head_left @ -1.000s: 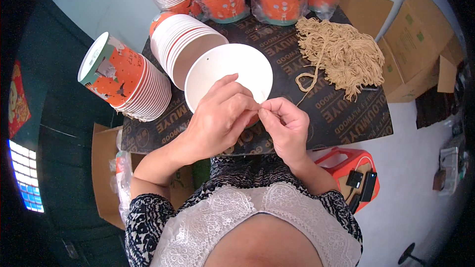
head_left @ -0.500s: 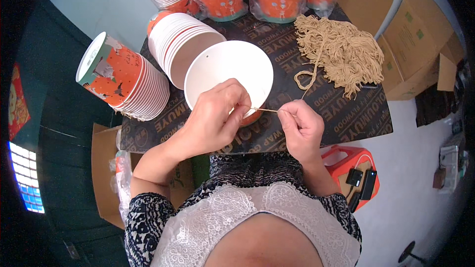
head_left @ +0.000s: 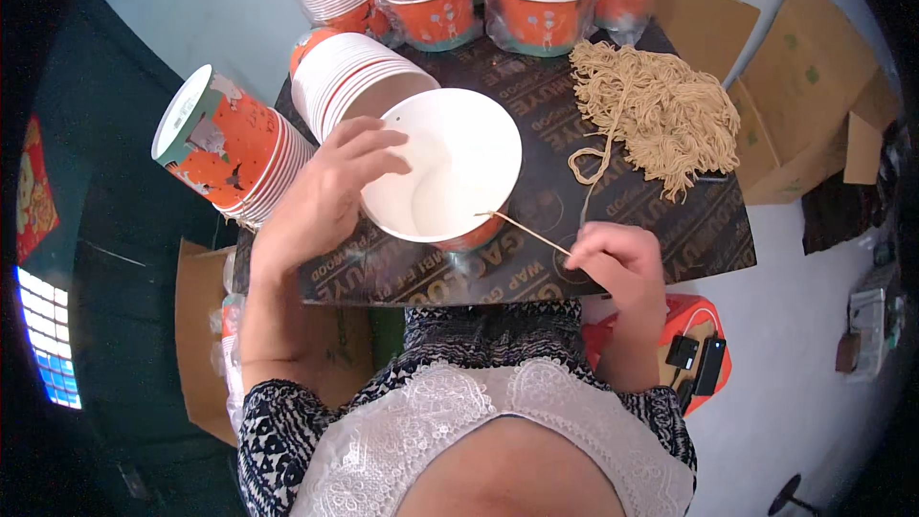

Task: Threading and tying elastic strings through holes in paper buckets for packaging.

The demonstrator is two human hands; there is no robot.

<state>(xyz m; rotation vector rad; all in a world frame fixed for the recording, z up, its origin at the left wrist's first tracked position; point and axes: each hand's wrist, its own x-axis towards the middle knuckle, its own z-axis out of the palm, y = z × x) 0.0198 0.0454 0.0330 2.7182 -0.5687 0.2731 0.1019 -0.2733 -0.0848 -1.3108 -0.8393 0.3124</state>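
Observation:
A paper bucket [head_left: 474, 148], white inside and orange outside, stands tilted toward me, with a small hole near its far left rim. A tan cord [head_left: 531, 232] passes through its near right wall and stretches taut to my right hand [head_left: 624, 258], whose fingers are closed on it. My left hand [head_left: 335, 182] hovers at the bucket's left side, fingers apart and holding nothing; whether it touches the rim I cannot tell. Behind it lies a nested stack of the same buckets [head_left: 330, 86]. A heap of tan cords [head_left: 661, 115] rests at the table's far right, one loop trailing toward me.
Another orange bucket stack [head_left: 225, 148] leans at the table's left edge. Several plastic-wrapped stacks [head_left: 431, 19] line the back. Open cardboard boxes [head_left: 799, 96] stand at right, another box [head_left: 206, 335] below left. A red stool [head_left: 713, 316] with black devices is at lower right.
My left hand has let go of the cord near the rim and moved left, opening. The right hand has pulled the cord right and toward me, drawing out more length.

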